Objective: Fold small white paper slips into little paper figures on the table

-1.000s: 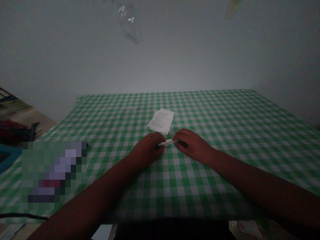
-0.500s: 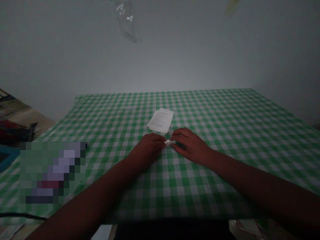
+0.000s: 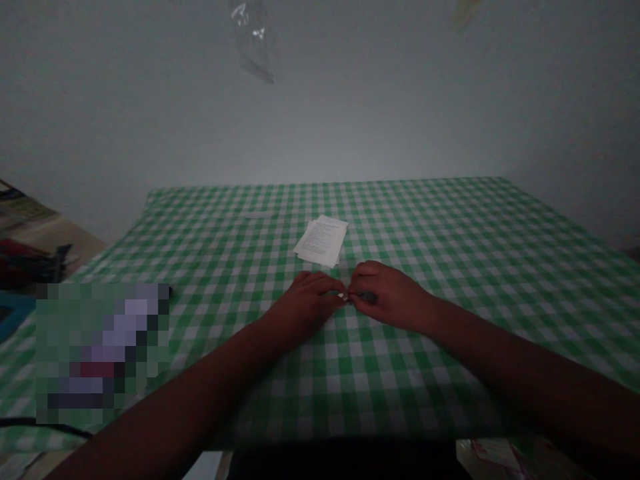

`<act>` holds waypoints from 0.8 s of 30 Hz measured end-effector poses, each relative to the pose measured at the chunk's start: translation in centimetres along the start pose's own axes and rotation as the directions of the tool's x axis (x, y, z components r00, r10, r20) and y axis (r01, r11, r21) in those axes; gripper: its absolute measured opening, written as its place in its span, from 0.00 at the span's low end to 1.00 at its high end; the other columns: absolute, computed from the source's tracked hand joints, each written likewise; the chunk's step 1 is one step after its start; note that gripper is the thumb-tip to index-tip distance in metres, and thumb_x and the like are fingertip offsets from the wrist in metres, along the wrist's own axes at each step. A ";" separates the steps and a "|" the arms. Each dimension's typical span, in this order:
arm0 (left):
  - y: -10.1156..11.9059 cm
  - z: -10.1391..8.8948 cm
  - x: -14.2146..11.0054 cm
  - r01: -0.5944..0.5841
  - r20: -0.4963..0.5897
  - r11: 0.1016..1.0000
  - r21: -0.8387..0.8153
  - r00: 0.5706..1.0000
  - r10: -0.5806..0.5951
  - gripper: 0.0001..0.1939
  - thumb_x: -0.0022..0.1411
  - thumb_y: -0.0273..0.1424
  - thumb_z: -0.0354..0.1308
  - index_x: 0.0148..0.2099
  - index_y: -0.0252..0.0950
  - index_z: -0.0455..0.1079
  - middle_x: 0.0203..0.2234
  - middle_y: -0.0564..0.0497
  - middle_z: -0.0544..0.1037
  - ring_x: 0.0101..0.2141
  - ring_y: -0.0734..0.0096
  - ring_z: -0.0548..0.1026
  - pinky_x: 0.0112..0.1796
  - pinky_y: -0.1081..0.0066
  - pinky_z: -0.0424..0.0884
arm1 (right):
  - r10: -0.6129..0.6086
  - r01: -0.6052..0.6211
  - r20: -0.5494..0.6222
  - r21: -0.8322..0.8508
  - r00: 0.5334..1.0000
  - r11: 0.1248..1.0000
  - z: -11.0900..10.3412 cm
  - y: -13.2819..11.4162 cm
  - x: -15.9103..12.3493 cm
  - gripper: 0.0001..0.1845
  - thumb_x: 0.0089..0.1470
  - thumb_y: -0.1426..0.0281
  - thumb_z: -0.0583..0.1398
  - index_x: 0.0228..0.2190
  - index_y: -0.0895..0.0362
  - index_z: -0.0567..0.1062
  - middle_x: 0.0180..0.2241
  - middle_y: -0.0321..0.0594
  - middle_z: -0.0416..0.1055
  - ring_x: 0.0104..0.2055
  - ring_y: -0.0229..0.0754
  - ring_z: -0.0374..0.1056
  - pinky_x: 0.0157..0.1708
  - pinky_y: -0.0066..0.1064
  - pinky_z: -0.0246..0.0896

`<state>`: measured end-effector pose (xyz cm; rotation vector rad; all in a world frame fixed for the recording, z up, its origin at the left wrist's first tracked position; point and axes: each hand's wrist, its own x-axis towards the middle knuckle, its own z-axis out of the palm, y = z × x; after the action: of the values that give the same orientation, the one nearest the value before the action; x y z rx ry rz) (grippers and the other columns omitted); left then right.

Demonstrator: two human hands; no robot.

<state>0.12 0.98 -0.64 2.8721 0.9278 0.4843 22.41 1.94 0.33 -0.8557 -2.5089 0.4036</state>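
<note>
My left hand (image 3: 314, 301) and my right hand (image 3: 383, 293) meet at the fingertips low over the tablecloth. Between them they pinch a small folded piece of white paper (image 3: 343, 296), of which only a sliver shows; the rest is hidden by my fingers. Both hands are closed, thumb against fingers. Just beyond them lies a small stack of printed paper sheets (image 3: 323, 240), slightly fanned, which neither hand touches.
A green-and-white checked tablecloth (image 3: 450, 240) covers the table. At the left lies a pixelated, long object (image 3: 120, 333), with a black cable (image 3: 45, 424) near it. A faint pale strip (image 3: 257, 215) lies farther back. A clear plastic bag (image 3: 255, 43) hangs on the wall.
My left hand has shifted right, until its fingertips meet those of my right hand. My right fingers parted a little, then closed again. Less of the white paper shows now.
</note>
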 end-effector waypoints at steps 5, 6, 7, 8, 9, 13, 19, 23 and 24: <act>0.3 0.1 0.0 -0.002 -0.025 1.000 -0.003 1.000 0.002 0.10 0.63 0.25 0.59 0.45 0.43 0.75 0.46 0.51 0.76 0.45 0.63 0.71 0.46 0.61 0.63 | 0.011 -0.004 0.056 -0.111 0.998 0.994 -0.1 -0.3 0.1 0.07 0.57 0.72 0.57 0.32 0.58 0.76 0.35 0.43 0.71 0.39 0.44 0.65 0.39 0.36 0.61; 0.3 0.1 0.0 0.003 -0.033 1.000 -0.007 0.999 -0.003 0.10 0.63 0.26 0.59 0.44 0.43 0.76 0.45 0.51 0.76 0.45 0.63 0.71 0.46 0.61 0.63 | 0.016 -0.005 0.073 -0.151 0.997 0.988 -0.2 -0.5 0.2 0.07 0.57 0.72 0.57 0.32 0.58 0.76 0.35 0.43 0.71 0.39 0.44 0.65 0.39 0.36 0.61; 0.3 0.2 0.0 0.006 -0.041 1.000 -0.011 0.999 -0.006 0.09 0.63 0.26 0.59 0.44 0.43 0.76 0.44 0.50 0.76 0.44 0.64 0.71 0.46 0.61 0.63 | 0.026 -0.007 0.091 -0.200 0.996 0.980 -0.3 -0.8 0.4 0.07 0.58 0.72 0.57 0.33 0.58 0.76 0.36 0.44 0.71 0.39 0.45 0.64 0.39 0.37 0.60; 0.4 0.2 0.0 0.006 -0.048 1.000 -0.011 0.999 -0.007 0.08 0.63 0.26 0.59 0.43 0.43 0.76 0.43 0.50 0.76 0.43 0.64 0.71 0.45 0.62 0.63 | 0.040 -0.011 0.110 -0.252 0.993 0.968 -0.4 -1.1 0.5 0.07 0.58 0.71 0.57 0.33 0.58 0.76 0.37 0.45 0.71 0.40 0.46 0.64 0.39 0.38 0.60; 0.4 0.2 0.0 0.004 -0.051 1.000 -0.005 0.999 -0.004 0.07 0.63 0.27 0.59 0.42 0.42 0.76 0.42 0.50 0.76 0.42 0.64 0.71 0.44 0.62 0.63 | 0.059 -0.019 0.121 -0.307 0.991 0.952 -0.4 -1.4 0.6 0.07 0.58 0.70 0.57 0.33 0.58 0.76 0.38 0.45 0.71 0.40 0.47 0.64 0.38 0.39 0.59; 0.7 0.1 0.1 -0.019 -0.041 0.998 0.062 0.999 0.022 0.06 0.64 0.27 0.59 0.42 0.41 0.76 0.40 0.50 0.75 0.40 0.64 0.71 0.43 0.62 0.63 | 0.115 -0.044 0.143 -0.425 0.983 0.904 -0.4 -2.4 1.1 0.07 0.57 0.70 0.59 0.36 0.59 0.76 0.39 0.47 0.71 0.42 0.50 0.64 0.37 0.41 0.59; 0.4 -0.3 0.2 0.016 -0.014 0.999 0.037 1.000 -0.015 0.09 0.62 0.25 0.60 0.42 0.44 0.77 0.40 0.51 0.76 0.40 0.65 0.71 0.43 0.62 0.62 | 0.116 -0.068 0.158 -0.285 0.981 0.956 -0.5 -2.1 0.9 0.05 0.56 0.71 0.59 0.33 0.57 0.77 0.39 0.44 0.72 0.39 0.46 0.66 0.38 0.38 0.61; 0.0 -0.7 0.1 0.067 -0.002 0.995 -0.076 0.998 -0.067 0.09 0.62 0.23 0.58 0.42 0.41 0.76 0.39 0.51 0.77 0.40 0.65 0.72 0.44 0.62 0.62 | 0.147 -0.130 0.116 -0.144 0.982 0.981 -0.5 -1.5 0.6 0.05 0.55 0.73 0.60 0.32 0.56 0.77 0.37 0.43 0.72 0.40 0.44 0.67 0.40 0.36 0.62; 0.0 -0.8 0.1 0.081 -0.002 0.990 -0.115 0.997 -0.082 0.09 0.62 0.24 0.57 0.41 0.40 0.75 0.39 0.51 0.77 0.41 0.65 0.72 0.44 0.62 0.63 | 0.153 -0.140 0.108 -0.116 0.982 0.983 -0.5 -1.3 0.6 0.05 0.55 0.73 0.60 0.31 0.56 0.77 0.37 0.42 0.72 0.39 0.44 0.68 0.40 0.35 0.62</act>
<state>-0.09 1.01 0.11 2.7203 0.9803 0.5219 21.58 1.35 1.45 -1.0933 -2.6030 0.3776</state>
